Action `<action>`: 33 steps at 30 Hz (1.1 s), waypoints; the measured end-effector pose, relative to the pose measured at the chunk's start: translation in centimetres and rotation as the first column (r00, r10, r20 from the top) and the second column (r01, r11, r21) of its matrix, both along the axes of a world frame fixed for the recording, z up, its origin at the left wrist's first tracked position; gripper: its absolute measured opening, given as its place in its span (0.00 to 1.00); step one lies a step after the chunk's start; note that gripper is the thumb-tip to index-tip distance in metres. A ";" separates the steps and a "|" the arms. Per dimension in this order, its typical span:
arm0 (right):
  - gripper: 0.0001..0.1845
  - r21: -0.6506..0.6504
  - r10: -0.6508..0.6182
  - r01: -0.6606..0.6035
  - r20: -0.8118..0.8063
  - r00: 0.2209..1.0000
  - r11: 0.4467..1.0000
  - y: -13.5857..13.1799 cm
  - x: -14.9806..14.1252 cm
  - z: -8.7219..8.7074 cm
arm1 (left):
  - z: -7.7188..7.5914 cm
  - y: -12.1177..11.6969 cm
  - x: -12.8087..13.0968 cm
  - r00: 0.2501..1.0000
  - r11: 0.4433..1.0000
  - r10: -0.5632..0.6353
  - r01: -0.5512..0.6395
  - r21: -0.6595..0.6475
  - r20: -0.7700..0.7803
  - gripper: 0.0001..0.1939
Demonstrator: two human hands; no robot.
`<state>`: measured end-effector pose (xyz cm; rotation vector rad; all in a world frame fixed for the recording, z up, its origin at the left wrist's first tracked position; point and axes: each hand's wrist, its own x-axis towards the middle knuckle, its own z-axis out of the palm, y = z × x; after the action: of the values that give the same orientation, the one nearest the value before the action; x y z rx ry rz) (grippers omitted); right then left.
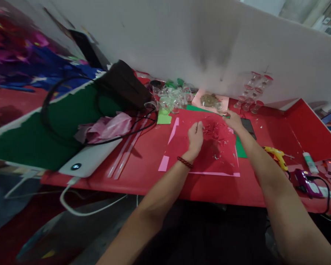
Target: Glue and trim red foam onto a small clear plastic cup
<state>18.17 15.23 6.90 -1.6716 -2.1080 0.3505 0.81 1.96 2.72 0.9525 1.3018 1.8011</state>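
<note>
My left hand (pixel 195 138), with a beaded bracelet on its wrist, is closed in a pinch above a red sheet (pixel 190 158). Whatever it holds is too small to name. Small red scraps (pixel 216 130) lie on the sheet between my hands. My right hand (pixel 233 120) is closed by the sheet's far right corner, and a thin pale thing seems to stick out leftward from its fingers. Just beyond it, a brown grainy heap (pixel 209 99) rests on pink paper (pixel 198 98). Pink strips (pixel 163 163) show around the red sheet.
Clear plastic pieces (pixel 173 99) are piled at the back. Two clear tubes (pixel 129 152) and a white power bank (pixel 92 158) lie left. On the right are a yellow glue gun (pixel 277 154), a purple device (pixel 307 183), a white-green tube (pixel 310 163) and hourglass-shaped pieces (pixel 249 94).
</note>
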 end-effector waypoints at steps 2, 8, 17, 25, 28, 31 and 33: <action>0.28 0.011 -0.042 0.042 0.050 0.998 0.999 2.2 -1.9 -0.1 | 0.0 0.0 0.1 1.000 1.000 -0.007 0.007 -0.011 -0.003 0.23; 0.28 0.021 -0.140 0.139 0.074 0.987 0.990 5.6 -5.1 -0.7 | -0.5 0.4 0.1 0.999 0.998 -0.014 0.011 -0.055 -0.045 0.22; 0.09 0.256 0.219 -0.118 -0.415 0.883 0.959 -3.0 -3.5 -1.1 | 0.3 0.1 0.5 0.868 0.948 -0.249 0.310 -0.076 0.430 0.23; 0.10 0.368 0.248 -0.108 -0.358 0.900 0.923 -13.7 -1.4 -4.7 | 1.0 -1.1 0.7 0.609 0.766 -0.558 0.640 0.067 0.563 0.14; 0.14 0.379 0.292 -0.160 -0.323 0.900 0.911 -14.6 -0.7 -4.5 | 0.8 -1.2 0.7 0.609 0.763 -0.562 0.643 0.067 0.560 0.11; 0.17 0.388 0.314 -0.162 -0.368 0.875 0.907 -14.8 -0.2 -3.7 | 0.8 -1.2 0.5 0.641 0.776 -0.546 0.630 0.036 0.539 0.11; 0.15 0.394 0.295 -0.123 -0.412 0.862 0.911 -14.8 0.0 -3.5 | 0.9 -1.2 0.4 0.685 0.778 -0.534 0.628 -0.030 0.495 0.13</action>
<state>18.17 0.47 3.42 -1.0223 -1.8519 0.3657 1.24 0.77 3.58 0.6608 0.7295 1.2478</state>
